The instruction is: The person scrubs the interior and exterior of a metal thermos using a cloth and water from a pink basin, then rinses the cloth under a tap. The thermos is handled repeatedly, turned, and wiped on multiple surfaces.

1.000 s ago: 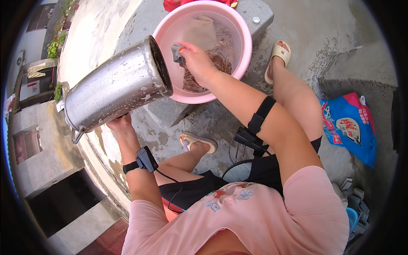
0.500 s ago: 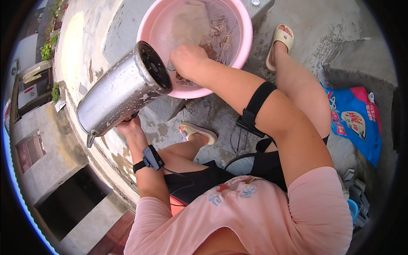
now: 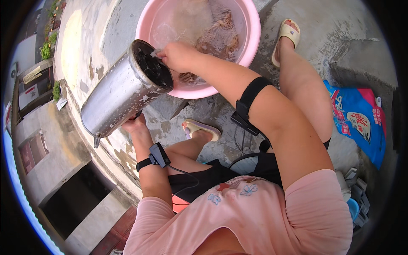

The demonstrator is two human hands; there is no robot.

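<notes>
A silver metal kettle (image 3: 117,91), wet and foam-spotted, lies tilted on its side in the air, its black recessed base (image 3: 151,68) toward the basin and its short spout at the lower left. Beneath it my left hand (image 3: 135,123) is closed around the dark handle, mostly hidden. My right hand (image 3: 178,56) pinches a small pale, wet-looking scrap (image 3: 157,52) against the base's edge; I cannot make out its kind. Behind that hand stands the pink basin (image 3: 254,36) of cloudy water, with brown patterned cloth (image 3: 219,36) soaking in it.
A blue and pink plastic bag (image 3: 361,121) lies on the concrete at the right. My feet, in cream slippers (image 3: 290,32), flank the basin. Grey pieces and a light-blue round thing (image 3: 352,208) are at the lower right. A rough wall (image 3: 55,144) runs along the left.
My right hand has come up out of the basin to the kettle's base, a pale scrap now showing in its fingers. The kettle has shifted slightly.
</notes>
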